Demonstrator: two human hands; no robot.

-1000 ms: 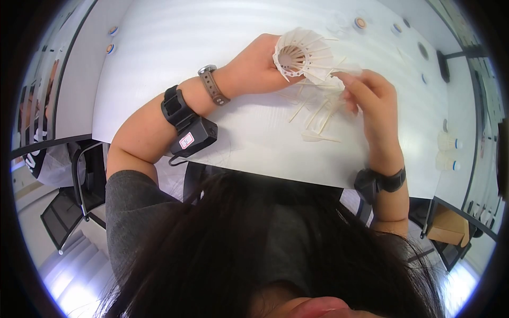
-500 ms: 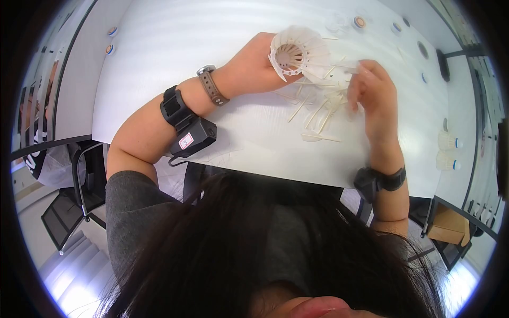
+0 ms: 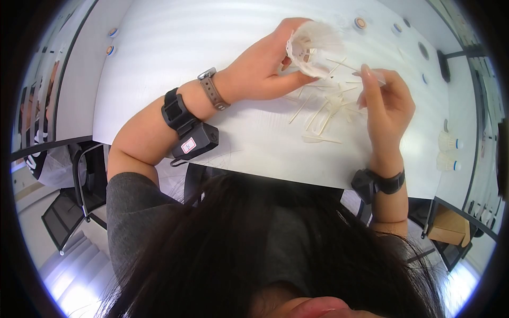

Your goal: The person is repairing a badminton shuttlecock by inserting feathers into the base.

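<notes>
My left hand point(image 3: 268, 69) is wrapped round a white shuttlecock point(image 3: 313, 45), whose wide skirt end is turned toward me. To its right, my right hand point(image 3: 384, 95) pinches a single feather point(image 3: 344, 64) by its vane; the bare quill points up and left toward the shuttlecock, apart from it. Several loose feathers and quills point(image 3: 333, 106) lie crossed on the white table point(image 3: 238, 135) below and between the hands. One feather point(image 3: 319, 139) lies nearest the front edge.
Two shuttlecocks point(image 3: 449, 141) lie at the right edge. Loose shuttlecock corks point(image 3: 360, 23) sit at the back, with more point(image 3: 110, 50) at the far left. A cardboard box point(image 3: 448, 227) is below the table on the right.
The shuttlecock has moved right and tilted in my left hand. My right hand has shifted slightly right and turned, and the feather's bare quill now points toward the shuttlecock.
</notes>
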